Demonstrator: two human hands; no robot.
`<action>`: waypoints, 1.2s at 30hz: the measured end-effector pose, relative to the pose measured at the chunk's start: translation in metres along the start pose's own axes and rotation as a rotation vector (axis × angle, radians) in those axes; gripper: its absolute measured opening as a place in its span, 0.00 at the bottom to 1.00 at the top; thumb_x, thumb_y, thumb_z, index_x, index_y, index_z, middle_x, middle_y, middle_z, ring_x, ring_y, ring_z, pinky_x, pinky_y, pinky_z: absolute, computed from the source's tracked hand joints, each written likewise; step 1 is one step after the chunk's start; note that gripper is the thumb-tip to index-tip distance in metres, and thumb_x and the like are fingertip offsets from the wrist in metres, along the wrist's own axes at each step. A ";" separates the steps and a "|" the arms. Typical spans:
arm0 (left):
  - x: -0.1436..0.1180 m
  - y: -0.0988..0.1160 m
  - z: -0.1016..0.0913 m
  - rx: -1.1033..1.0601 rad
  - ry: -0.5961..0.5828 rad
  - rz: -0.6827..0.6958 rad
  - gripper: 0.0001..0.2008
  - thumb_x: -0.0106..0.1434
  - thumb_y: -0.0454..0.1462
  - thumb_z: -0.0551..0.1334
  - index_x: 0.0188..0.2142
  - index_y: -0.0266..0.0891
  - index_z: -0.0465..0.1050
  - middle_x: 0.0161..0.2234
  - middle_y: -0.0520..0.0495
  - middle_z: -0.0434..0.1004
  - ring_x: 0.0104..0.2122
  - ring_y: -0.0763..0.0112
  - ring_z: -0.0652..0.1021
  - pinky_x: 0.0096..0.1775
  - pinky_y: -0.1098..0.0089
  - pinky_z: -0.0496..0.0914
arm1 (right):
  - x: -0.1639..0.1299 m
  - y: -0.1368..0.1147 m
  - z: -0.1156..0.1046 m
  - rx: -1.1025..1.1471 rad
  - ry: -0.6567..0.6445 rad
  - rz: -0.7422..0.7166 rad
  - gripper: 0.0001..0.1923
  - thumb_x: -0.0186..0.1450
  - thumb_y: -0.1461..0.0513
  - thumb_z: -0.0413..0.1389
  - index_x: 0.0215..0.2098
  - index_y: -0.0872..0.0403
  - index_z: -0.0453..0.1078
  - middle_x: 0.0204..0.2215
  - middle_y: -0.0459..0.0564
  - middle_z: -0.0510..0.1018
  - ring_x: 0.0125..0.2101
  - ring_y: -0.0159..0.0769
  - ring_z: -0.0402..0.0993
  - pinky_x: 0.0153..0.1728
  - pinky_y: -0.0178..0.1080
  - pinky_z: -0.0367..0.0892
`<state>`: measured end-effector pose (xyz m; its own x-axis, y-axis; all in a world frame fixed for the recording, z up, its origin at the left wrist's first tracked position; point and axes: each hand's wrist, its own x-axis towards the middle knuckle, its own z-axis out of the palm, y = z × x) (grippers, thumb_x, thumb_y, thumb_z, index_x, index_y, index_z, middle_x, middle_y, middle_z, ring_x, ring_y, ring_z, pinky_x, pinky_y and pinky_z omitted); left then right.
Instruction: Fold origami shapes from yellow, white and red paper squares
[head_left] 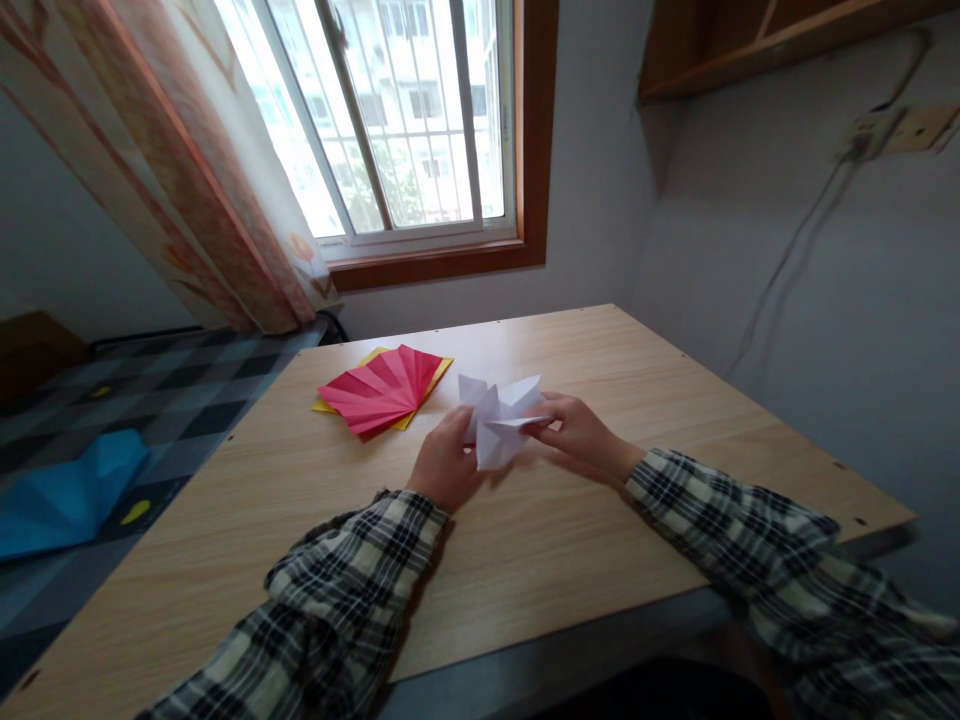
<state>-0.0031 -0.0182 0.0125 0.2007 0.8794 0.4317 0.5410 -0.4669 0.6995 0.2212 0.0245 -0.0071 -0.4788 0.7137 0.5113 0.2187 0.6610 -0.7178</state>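
We take this for a room in a home; we see a flowered curtain [202,150], a barred window [357,120] with flats [421,75] beyond; we also note a checked bed-like cover [202,385] and a wall shelf [720,75].

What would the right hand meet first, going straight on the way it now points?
The right hand would first meet the white folded paper it holds. Beyond, its line seems to run toward the red pleated paper with yellow paper beneath, though depth is hard to judge here.
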 end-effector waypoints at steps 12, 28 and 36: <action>-0.006 -0.011 -0.003 0.122 0.083 0.079 0.45 0.59 0.40 0.67 0.71 0.42 0.46 0.43 0.43 0.83 0.36 0.59 0.82 0.37 0.66 0.73 | -0.004 -0.009 0.013 -0.183 0.157 -0.203 0.08 0.65 0.65 0.57 0.42 0.51 0.72 0.37 0.49 0.79 0.39 0.39 0.77 0.42 0.43 0.71; 0.005 -0.004 0.005 -0.501 0.004 -0.193 0.17 0.51 0.39 0.73 0.40 0.34 0.79 0.35 0.46 0.82 0.35 0.63 0.78 0.38 0.66 0.72 | -0.008 -0.015 0.019 0.045 0.160 0.020 0.19 0.65 0.62 0.58 0.51 0.48 0.57 0.35 0.46 0.80 0.34 0.39 0.78 0.34 0.42 0.70; 0.002 -0.009 0.010 -0.740 -0.103 -0.310 0.20 0.49 0.37 0.74 0.42 0.35 0.78 0.38 0.45 0.81 0.36 0.64 0.78 0.40 0.66 0.71 | -0.006 -0.017 0.023 0.421 0.117 0.161 0.22 0.62 0.60 0.62 0.51 0.49 0.59 0.35 0.45 0.77 0.33 0.35 0.75 0.31 0.37 0.70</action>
<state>0.0005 -0.0110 0.0020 0.2243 0.9663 0.1267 -0.0887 -0.1093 0.9900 0.2005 0.0038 -0.0084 -0.3627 0.8367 0.4104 -0.0938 0.4054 -0.9093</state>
